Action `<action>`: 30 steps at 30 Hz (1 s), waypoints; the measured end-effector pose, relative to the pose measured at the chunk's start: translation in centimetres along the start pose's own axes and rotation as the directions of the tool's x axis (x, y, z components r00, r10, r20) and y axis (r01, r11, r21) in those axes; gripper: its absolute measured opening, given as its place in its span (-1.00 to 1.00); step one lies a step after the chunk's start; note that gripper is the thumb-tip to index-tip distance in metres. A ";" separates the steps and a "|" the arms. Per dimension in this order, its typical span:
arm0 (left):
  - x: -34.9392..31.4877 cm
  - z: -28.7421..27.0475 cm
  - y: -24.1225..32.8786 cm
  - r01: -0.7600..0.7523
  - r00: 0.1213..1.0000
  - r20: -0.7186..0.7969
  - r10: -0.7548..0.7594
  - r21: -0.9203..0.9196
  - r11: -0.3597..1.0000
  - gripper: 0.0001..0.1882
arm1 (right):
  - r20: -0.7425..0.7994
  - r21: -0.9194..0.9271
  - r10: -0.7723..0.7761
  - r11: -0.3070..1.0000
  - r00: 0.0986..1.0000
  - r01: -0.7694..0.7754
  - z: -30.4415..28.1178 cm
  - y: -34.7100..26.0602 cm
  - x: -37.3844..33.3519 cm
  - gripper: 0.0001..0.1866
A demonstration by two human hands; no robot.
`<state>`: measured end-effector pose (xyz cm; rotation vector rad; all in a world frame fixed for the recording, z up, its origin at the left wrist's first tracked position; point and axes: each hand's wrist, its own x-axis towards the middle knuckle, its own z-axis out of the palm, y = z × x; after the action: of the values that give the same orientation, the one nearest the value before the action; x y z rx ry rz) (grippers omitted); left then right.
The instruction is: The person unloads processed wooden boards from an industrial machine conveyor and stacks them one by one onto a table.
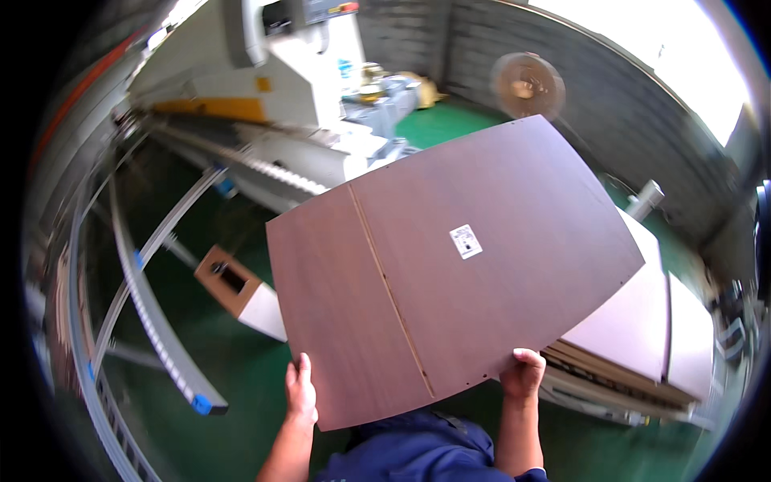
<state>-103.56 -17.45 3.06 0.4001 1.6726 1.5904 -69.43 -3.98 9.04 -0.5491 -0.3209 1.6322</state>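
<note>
A large brown wood-grain panel (418, 289) is held up in front of me, tilted, its right end farther away. A narrow groove runs across it left of the middle, and small holes dot its edges. A white printed label (465, 241) is stuck near its centre. My left hand (301, 391) grips the panel's near left corner, thumb along the edge. My right hand (523, 374) grips the near edge farther right, its thumb on top and its other fingers hidden beneath.
Right of me stands a stack of similar panels (618, 329). At the left are metal roller rails (157, 337) with blue end caps and a cardboard box (229, 277). A large white machine (297, 76) stands ahead; a round fan (528, 87) is near the grey wall (610, 104).
</note>
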 end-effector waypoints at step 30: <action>-41.2 60.1 -17.9 0.080 0.228 0.862 -0.453 0.447 0.891 -0.63 | -0.521 -0.191 -0.809 0.419 0.270 0.888 -38.9 -47.7 -34.7 -0.41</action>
<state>-29.25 -6.91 4.21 0.9539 0.8615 0.4677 -6.31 -35.61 6.21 -0.5563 -0.0210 0.3416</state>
